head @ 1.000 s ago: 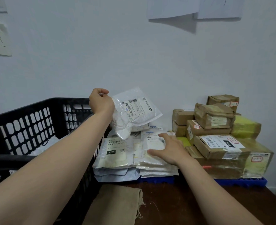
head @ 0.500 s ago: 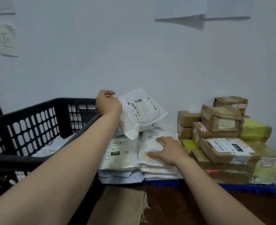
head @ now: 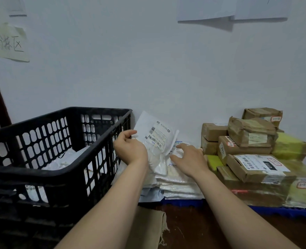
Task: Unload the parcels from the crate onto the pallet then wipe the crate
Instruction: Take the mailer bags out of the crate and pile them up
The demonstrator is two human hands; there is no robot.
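- The left hand [head: 130, 150], at centre frame, pinches the left edge of a white mailer bag [head: 155, 136] between thumb and curled fingers. The bag hangs tilted above a stack of flat bags [head: 181, 187], just right of the black crate [head: 40, 174].
- The right hand [head: 189, 159] is over the stack with its fingers spread and relaxed, and it grips nothing. Its fingertips are near the bag's lower right corner.
- The step in hand looks like laying this bag onto the pile on the blue pallet [head: 278, 212], at lower right.
- To do it well, lower the bag flat with the label up and square on the stack. The right hand can steady the pile so the slick bags do not slide toward the front edge.
- Held by one edge, the soft bag will likely sag, so a palm under its middle would help. Keep it clear of the cardboard boxes [head: 251, 132] at right.
- More white parcels [head: 62, 160] lie in the crate at left, so unloading seems unfinished. The wipe comes later, perhaps with the beige cloth [head: 148, 229] at bottom centre.
- The crate's near wall hides its floor, so the number of parcels left cannot be told.
- The left forearm covers the stack's left side and part of the cloth.
- Whether the right fingertips touch the bag or the pile is unclear.
- The pallet shows only as a blue front edge, and the label print is too small to read.
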